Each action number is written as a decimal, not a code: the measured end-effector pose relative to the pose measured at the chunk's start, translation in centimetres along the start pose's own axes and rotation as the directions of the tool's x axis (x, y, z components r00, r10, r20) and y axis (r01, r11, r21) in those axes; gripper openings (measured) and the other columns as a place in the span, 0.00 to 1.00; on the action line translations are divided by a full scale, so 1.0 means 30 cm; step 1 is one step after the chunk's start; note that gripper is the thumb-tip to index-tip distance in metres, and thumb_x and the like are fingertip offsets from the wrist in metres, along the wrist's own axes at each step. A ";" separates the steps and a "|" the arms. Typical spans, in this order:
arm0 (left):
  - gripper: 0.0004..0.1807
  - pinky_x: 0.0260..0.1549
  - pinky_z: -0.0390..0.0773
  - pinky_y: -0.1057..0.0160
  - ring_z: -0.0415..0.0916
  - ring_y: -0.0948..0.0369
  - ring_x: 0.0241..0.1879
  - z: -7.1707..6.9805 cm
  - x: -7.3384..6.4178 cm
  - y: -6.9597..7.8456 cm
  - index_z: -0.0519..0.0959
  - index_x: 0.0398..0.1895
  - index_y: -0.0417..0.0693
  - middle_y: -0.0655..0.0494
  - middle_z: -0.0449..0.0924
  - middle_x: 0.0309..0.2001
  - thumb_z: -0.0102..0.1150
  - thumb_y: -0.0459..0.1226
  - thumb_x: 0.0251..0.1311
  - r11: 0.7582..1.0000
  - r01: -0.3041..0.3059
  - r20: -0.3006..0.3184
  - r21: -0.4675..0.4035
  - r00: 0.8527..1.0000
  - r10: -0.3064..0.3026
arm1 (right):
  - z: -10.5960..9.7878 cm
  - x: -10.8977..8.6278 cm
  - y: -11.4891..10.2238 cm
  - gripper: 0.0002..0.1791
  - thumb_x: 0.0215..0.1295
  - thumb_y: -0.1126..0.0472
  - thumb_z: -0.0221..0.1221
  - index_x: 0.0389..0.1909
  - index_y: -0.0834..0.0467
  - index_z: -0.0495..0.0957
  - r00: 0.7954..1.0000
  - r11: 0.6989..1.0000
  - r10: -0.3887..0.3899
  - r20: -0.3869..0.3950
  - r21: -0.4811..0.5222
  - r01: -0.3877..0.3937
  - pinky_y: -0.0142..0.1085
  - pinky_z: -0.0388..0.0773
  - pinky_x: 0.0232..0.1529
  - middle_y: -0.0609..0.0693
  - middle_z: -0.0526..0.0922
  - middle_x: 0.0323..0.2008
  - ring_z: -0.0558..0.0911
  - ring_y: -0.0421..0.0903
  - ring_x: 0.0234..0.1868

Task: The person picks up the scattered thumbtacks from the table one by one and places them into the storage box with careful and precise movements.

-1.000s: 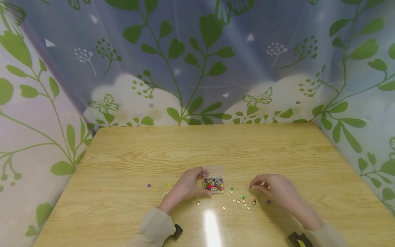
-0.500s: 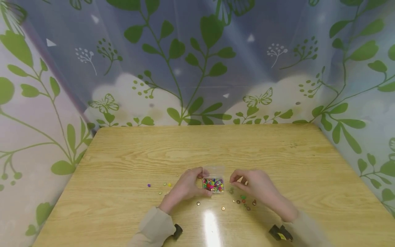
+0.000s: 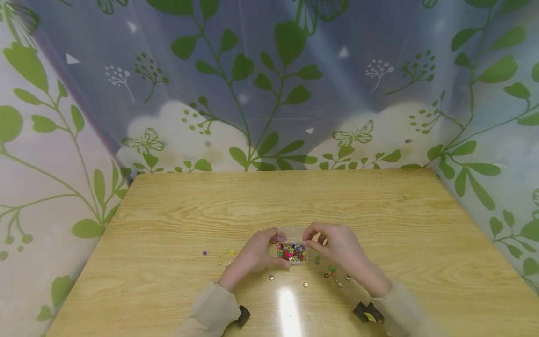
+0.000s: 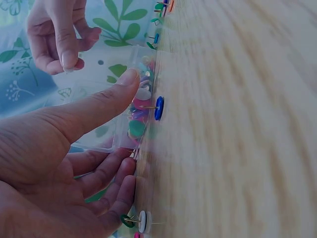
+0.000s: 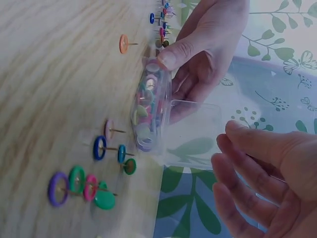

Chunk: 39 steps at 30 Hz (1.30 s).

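A small clear plastic box stands on the table with its hinged lid swung back. Colourful thumbtacks fill the box. My left hand grips its left end, thumb along the front and fingers behind, as the left wrist view also shows. At the right edge of the raised lid, my right hand holds its thumb and forefinger together in a pinch. The thumbtack between those fingertips is hidden in all views. In the right wrist view the box lies just beyond the right hand.
Loose thumbtacks lie point-up on the table. Several, including a green tack, are right of the box. A purple tack and a yellow tack lie to its left. A patterned curtain hangs behind the table.
My right hand has moved left from the loose tacks, where a green tack showed at its fingertips, to the box's right side. My left hand and the box have stayed in place.
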<state>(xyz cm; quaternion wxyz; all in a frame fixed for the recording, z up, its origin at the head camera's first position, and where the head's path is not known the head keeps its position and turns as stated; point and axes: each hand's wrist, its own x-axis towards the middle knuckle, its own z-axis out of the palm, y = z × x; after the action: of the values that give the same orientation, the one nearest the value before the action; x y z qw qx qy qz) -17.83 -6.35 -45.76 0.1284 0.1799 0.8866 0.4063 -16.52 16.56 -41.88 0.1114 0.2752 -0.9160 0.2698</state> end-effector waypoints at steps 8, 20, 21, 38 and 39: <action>0.36 0.57 0.75 0.44 0.75 0.49 0.54 0.002 0.005 -0.003 0.78 0.58 0.44 0.46 0.81 0.53 0.82 0.45 0.45 1.000 -0.009 0.000 0.009 1.000 0.009 | 0.005 -0.009 0.007 0.09 0.58 0.65 0.71 0.39 0.53 0.87 0.998 0.999 0.032 0.051 0.013 -0.033 0.24 0.74 0.24 0.46 0.89 0.35 0.79 0.31 0.23; 0.35 0.58 0.75 0.45 0.74 0.49 0.55 0.002 0.003 0.002 0.77 0.58 0.45 0.47 0.79 0.54 0.81 0.45 0.46 1.000 0.014 0.008 0.012 1.000 -0.014 | -0.109 -0.094 0.096 0.05 0.61 0.60 0.70 0.37 0.50 0.87 0.994 0.991 0.112 0.006 -0.074 -0.111 0.27 0.72 0.23 0.41 0.89 0.36 0.78 0.30 0.24; 0.35 0.58 0.75 0.45 0.74 0.49 0.55 0.002 0.002 0.002 0.77 0.58 0.46 0.47 0.79 0.54 0.81 0.45 0.46 1.000 0.016 0.007 0.015 1.000 -0.016 | -0.120 -0.107 0.109 0.05 0.61 0.60 0.70 0.37 0.49 0.87 0.993 0.989 0.121 0.006 -0.081 -0.120 0.27 0.71 0.22 0.41 0.89 0.35 0.78 0.29 0.24; 0.35 0.59 0.73 0.44 0.73 0.48 0.56 0.001 -0.002 0.006 0.77 0.59 0.47 0.47 0.79 0.54 0.81 0.46 0.46 0.999 0.025 0.007 0.028 1.000 -0.025 | -0.179 -0.304 0.231 0.11 0.55 0.50 0.73 0.31 0.44 0.79 0.931 0.982 0.190 0.312 -0.072 -0.176 0.29 0.71 0.27 0.29 0.77 0.25 0.70 0.27 0.25; 0.35 0.59 0.73 0.44 0.73 0.48 0.56 0.002 -0.002 0.005 0.77 0.59 0.47 0.47 0.79 0.54 0.81 0.46 0.46 0.999 0.025 0.008 0.029 1.000 -0.025 | -0.177 -0.307 0.234 0.12 0.54 0.50 0.73 0.31 0.44 0.78 0.928 0.982 0.190 0.321 -0.062 -0.180 0.29 0.71 0.27 0.29 0.75 0.24 0.70 0.27 0.25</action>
<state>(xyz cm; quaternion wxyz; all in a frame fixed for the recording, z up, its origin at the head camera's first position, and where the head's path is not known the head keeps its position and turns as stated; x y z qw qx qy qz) -17.72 -6.24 -45.67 0.1345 0.1725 0.8940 0.3912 -12.59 28.54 -43.78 -0.0627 0.2266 -0.9478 0.2154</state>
